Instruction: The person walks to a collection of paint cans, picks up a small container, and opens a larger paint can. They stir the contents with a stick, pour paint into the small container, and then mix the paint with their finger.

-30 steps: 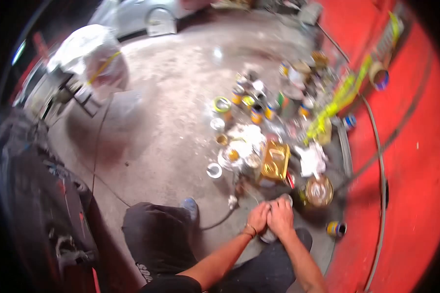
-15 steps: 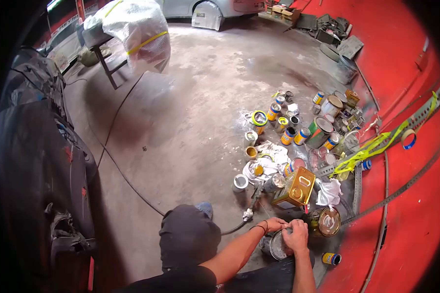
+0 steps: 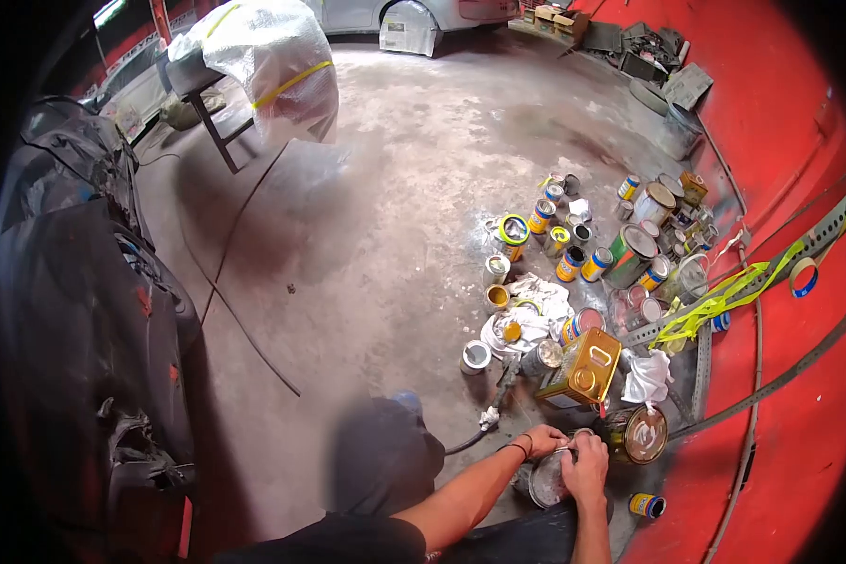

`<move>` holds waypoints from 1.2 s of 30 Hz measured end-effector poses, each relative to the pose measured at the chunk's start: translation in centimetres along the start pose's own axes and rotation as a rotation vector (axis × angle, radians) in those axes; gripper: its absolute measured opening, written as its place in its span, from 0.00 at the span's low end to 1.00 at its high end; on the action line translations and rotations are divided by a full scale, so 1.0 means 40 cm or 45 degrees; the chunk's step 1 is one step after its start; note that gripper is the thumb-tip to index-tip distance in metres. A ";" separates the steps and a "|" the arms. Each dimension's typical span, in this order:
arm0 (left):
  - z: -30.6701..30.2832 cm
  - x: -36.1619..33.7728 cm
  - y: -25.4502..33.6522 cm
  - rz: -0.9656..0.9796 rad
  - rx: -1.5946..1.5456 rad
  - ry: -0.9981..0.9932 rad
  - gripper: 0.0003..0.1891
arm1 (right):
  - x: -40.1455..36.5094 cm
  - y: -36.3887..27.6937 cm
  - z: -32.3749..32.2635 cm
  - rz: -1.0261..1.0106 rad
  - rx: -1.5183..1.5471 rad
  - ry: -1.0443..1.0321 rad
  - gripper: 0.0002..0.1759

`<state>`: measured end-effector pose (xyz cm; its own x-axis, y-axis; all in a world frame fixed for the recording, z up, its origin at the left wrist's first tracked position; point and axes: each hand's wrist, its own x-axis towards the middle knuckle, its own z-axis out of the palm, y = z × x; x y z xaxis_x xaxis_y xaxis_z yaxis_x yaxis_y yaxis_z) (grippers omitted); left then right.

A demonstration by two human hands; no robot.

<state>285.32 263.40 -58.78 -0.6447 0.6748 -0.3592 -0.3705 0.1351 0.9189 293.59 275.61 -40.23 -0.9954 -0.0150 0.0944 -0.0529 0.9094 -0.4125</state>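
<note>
A round grey paint can (image 3: 547,483) stands low in front of me, near my legs. My left hand (image 3: 543,440), with a dark band on its wrist, reaches to the can's far rim with its fingers pinched. Beside it, my right hand (image 3: 587,464) bends over the can's right edge, fingers curled and closed. Both sets of fingertips nearly meet at the rim; anything small between them is too hidden to name. Just beyond the hands are a gold rectangular tin (image 3: 583,368) and a large round can (image 3: 637,434) with a smeared lid.
Several paint cans crowd the floor ahead, with white rags (image 3: 526,315) among them. A small blue-and-yellow can (image 3: 647,506) lies at right. A perforated metal bar (image 3: 743,282) with yellow tape juts from the red wall. Dark car parts (image 3: 85,329) line the left; a hose (image 3: 244,329) crosses the floor.
The whole view has shifted, so the scene sits slightly further right. Both hands stay at the can's rim with only small finger movements.
</note>
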 end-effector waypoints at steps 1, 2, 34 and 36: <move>-0.003 -0.001 0.006 -0.021 0.015 -0.005 0.19 | -0.010 -0.006 -0.004 0.004 0.000 0.018 0.13; -0.002 -0.004 0.012 -0.043 0.028 -0.006 0.19 | -0.013 -0.013 -0.004 0.025 -0.012 0.017 0.12; -0.040 -0.147 0.157 -0.302 -0.095 -0.062 0.23 | -0.526 -0.088 -0.153 0.031 -0.001 0.504 0.21; -0.062 -0.183 0.178 -0.350 -0.157 -0.047 0.22 | -0.529 -0.110 -0.150 0.023 0.037 0.471 0.21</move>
<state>285.72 257.63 -50.01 -0.4849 0.6516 -0.5834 -0.6077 0.2287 0.7605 315.38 274.45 -34.97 -0.9005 0.1571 0.4055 -0.0428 0.8960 -0.4420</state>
